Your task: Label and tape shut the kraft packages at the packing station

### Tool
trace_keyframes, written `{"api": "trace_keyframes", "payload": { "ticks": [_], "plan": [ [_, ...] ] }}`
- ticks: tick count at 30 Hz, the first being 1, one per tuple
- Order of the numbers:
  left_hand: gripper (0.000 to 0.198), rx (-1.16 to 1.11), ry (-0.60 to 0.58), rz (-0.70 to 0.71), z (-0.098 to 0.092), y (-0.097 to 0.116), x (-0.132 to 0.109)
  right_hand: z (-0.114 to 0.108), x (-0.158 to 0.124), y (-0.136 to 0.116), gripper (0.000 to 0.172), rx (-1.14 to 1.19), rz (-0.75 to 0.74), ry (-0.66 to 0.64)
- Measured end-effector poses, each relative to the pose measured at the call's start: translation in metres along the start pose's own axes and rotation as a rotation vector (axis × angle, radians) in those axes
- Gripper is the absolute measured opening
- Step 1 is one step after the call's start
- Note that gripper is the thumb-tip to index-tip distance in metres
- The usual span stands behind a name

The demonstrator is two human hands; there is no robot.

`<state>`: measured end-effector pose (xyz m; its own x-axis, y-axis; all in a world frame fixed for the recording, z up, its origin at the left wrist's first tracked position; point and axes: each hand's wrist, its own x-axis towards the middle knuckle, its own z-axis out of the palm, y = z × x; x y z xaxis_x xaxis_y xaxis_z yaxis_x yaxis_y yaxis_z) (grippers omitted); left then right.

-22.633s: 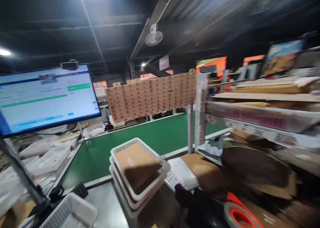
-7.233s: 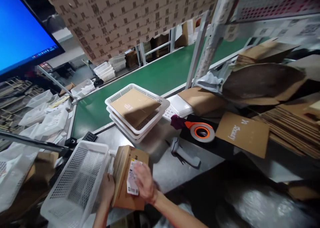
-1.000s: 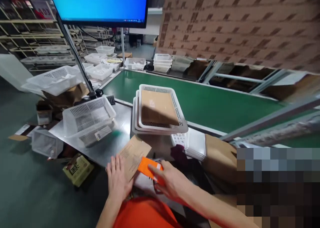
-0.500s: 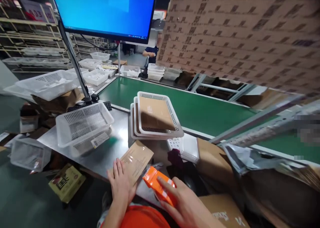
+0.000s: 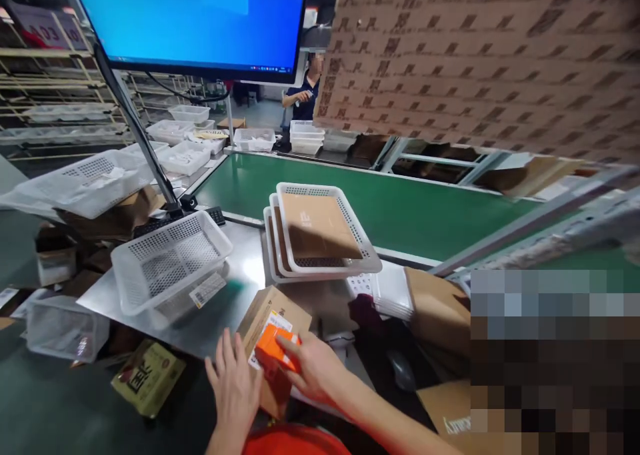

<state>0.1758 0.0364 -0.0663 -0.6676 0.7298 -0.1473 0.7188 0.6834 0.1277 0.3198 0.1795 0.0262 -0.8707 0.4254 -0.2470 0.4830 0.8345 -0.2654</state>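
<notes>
The right hand (image 5: 313, 368) is closing its fingers around an orange tape dispenser (image 5: 275, 352), pressing it down against the top of a small cardboard box (image 5: 273, 312) at the near edge of the steel table (image 5: 235, 268). The left hand (image 5: 234, 392) is lying flat, fingers spread and gripping nothing, against the box's near left side, steadying it. A white printed label (image 5: 274, 322) is showing on the box top just beside the dispenser, so labelling looks done; the sealing seems to be the step in hand, though the hands are hiding the seam and I cannot tell how much tape is already on.

Moving outward, an empty white perforated basket (image 5: 170, 258) is sitting just left of the box, with a barcode tag on its near wall. Beyond the box, a stack of white baskets (image 5: 325, 238) is holding a flat brown cardboard piece, resting near the edge of the green conveyor belt (image 5: 400, 205), which is carrying nothing in this stretch; by my judgement the box is yet to go anywhere once closed. A blue monitor (image 5: 200, 22) is hanging overhead, a printed cardboard sheet (image 5: 475, 62) is hanging to its right, and a co-worker in dark clothes (image 5: 303, 98) is standing well apart at the far end.
</notes>
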Motion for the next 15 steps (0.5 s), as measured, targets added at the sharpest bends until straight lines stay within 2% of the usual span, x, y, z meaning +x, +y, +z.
{"api": "trace_keyframes", "payload": {
  "ticks": [2,4,5,7,9,12,15],
  "plan": [
    [0.104,0.188,0.023,-0.005,0.013,0.019,-0.014,-0.010,0.019,-0.014,0.037,-0.096,-0.014,-0.029],
    [0.132,0.228,-0.034,-0.053,0.023,0.036,-0.020,-0.016,0.037,-0.027,0.034,-0.167,-0.032,-0.060],
    [0.139,0.204,-0.073,-0.073,0.025,0.040,-0.020,-0.019,0.046,-0.034,0.033,-0.191,-0.042,-0.076],
    [0.137,0.117,-0.118,-0.094,0.025,0.040,-0.016,-0.025,0.061,-0.045,0.028,-0.216,-0.062,-0.100],
    [0.129,0.032,-0.098,-0.097,0.023,0.035,-0.011,-0.032,0.069,-0.052,0.025,-0.223,-0.080,-0.121],
    [0.122,-0.037,-0.056,-0.072,0.018,0.026,-0.007,-0.044,0.053,-0.046,0.025,-0.229,-0.098,-0.132],
    [0.129,-0.105,-0.091,-0.092,0.008,0.023,-0.004,-0.048,0.003,-0.022,0.039,-0.216,-0.067,-0.192]
  ]
}}
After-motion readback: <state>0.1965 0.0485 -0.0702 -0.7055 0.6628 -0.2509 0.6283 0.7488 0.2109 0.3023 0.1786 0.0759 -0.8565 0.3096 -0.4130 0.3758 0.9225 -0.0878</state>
